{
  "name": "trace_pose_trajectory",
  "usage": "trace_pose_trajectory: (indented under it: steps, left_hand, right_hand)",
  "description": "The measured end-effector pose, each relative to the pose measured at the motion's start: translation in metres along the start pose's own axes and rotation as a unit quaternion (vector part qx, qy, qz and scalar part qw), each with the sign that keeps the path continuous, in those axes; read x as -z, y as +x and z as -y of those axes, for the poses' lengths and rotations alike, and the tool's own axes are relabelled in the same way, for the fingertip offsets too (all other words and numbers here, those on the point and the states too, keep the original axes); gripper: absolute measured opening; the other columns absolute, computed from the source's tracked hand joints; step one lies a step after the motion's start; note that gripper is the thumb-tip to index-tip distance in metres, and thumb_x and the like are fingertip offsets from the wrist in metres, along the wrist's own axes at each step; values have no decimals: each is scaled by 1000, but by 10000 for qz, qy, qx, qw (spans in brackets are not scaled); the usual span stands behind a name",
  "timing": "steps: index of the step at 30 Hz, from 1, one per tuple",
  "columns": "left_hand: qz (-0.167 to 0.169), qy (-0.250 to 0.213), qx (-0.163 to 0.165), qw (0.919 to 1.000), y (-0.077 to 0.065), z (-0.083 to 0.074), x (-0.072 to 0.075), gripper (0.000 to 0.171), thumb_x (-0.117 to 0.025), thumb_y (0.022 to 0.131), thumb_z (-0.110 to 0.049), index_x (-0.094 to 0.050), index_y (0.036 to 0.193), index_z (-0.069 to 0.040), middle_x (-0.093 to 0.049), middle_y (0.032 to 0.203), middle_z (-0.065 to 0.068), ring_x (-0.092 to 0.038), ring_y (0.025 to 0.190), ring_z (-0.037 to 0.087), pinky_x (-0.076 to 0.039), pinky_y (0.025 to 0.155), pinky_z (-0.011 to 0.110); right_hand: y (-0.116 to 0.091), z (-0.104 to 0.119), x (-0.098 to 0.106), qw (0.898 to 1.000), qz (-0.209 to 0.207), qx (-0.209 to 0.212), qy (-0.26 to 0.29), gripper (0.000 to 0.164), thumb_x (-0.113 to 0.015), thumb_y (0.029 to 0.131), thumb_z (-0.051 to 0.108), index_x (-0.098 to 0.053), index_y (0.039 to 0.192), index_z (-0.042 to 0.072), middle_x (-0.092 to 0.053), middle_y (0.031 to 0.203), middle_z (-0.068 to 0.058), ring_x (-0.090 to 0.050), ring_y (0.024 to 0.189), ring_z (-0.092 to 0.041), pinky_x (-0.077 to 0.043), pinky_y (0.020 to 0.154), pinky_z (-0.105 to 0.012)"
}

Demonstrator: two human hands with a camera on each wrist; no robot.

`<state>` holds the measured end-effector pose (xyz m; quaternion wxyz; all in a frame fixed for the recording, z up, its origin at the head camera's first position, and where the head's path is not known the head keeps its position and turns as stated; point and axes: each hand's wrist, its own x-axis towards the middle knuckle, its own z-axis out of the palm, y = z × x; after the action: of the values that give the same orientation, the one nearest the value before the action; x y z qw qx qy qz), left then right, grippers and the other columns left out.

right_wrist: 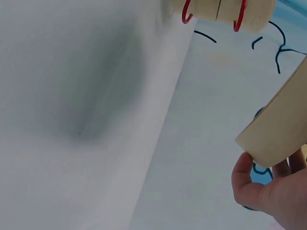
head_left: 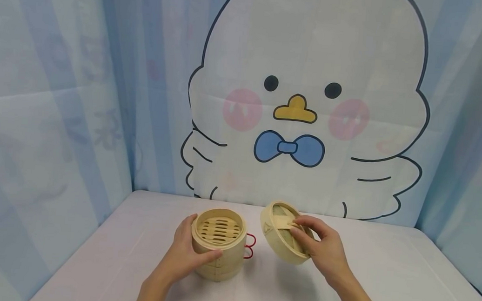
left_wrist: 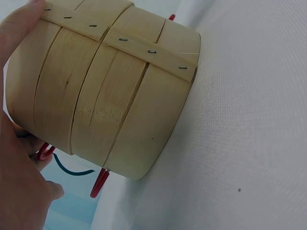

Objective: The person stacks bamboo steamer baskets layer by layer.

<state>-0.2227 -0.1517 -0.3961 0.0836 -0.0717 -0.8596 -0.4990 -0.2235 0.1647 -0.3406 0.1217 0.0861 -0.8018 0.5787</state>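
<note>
A round two-tier bamboo steamer (head_left: 221, 265) stands upright on the table, its slatted inside showing from above. My left hand (head_left: 181, 254) grips its left side, thumb across the front and fingers round the back. In the left wrist view, stapled bands run down the steamer wall (left_wrist: 110, 91). Red loops (head_left: 251, 247) stick out from the steamer's right side. To the right, the bamboo lid (head_left: 273, 234) is tilted in the air, apart from the steamer. My right hand (head_left: 329, 252) pinches the lid by the strap across its top; the right wrist view shows the lid's side wall (right_wrist: 276, 132).
A pale cloth covers the table (head_left: 147, 228). Behind it hangs a curtain (head_left: 297, 182) printed with a white cartoon bird, and a blue striped curtain (head_left: 50, 123) stands on the left. The lid's shadow (right_wrist: 105, 91) falls on the tabletop.
</note>
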Motion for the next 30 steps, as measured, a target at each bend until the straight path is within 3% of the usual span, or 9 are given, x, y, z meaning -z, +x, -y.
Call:
trace_pose_trajectory:
  steps: [5, 8, 30]
  left_hand:
    - [7, 21, 126, 9999, 1, 0, 0, 119, -89, 71, -52, -20, 156, -3, -23, 158, 25, -22, 146, 42, -25, 113, 63]
    - [11, 26, 180, 9998, 1, 0, 0, 120, -89, 71, -53, -20, 156, -4, -23, 158, 24, -23, 146, 42, -26, 113, 63]
    - [-20, 28, 7, 10000, -1, -4, 2, 115, -90, 72, -49, -24, 154, -2, -27, 155, 25, -27, 144, 42, -28, 112, 63]
  right_hand:
    - [3, 6, -7, 9999, 34, 41, 118, 34, -78, 91, 19, -69, 119, 2, -60, 134, -13, -46, 135, -27, -38, 111, -45]
    - [4, 10, -12, 9998, 52, 35, 188, 33, -78, 91, 19, -69, 119, 3, -60, 133, -13, -45, 135, -30, -37, 111, -50]
    - [15, 21, -43, 9980, 327, 413, 354, 26, -78, 90, 13, -71, 113, 4, -64, 125, -11, -50, 129, -27, -37, 111, -51]
